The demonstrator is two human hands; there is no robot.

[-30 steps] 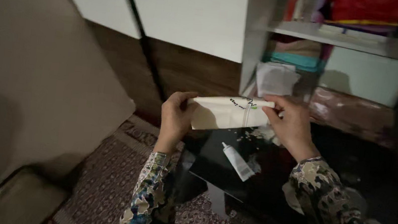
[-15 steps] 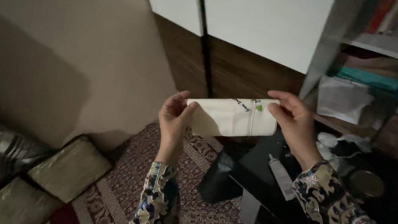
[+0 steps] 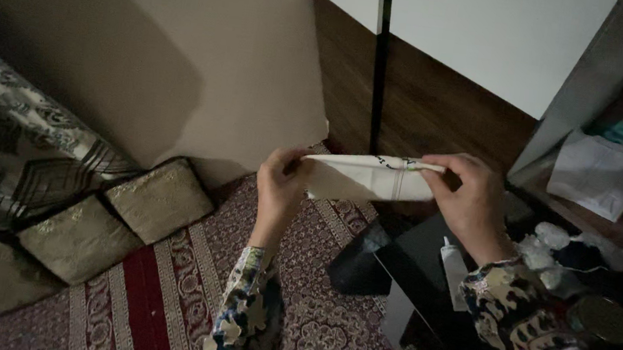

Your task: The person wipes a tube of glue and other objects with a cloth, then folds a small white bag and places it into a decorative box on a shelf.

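Cushions [image 3: 116,214] left, dark table [image 3: 427,268] right, below folded cloth [image 3: 363,177].

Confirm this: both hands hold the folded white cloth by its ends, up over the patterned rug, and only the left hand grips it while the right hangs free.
Not quite. In the head view the right hand also grips the folded white cloth, pinching its end opposite the left hand. The rest stands: it is held by both ends above the patterned rug.
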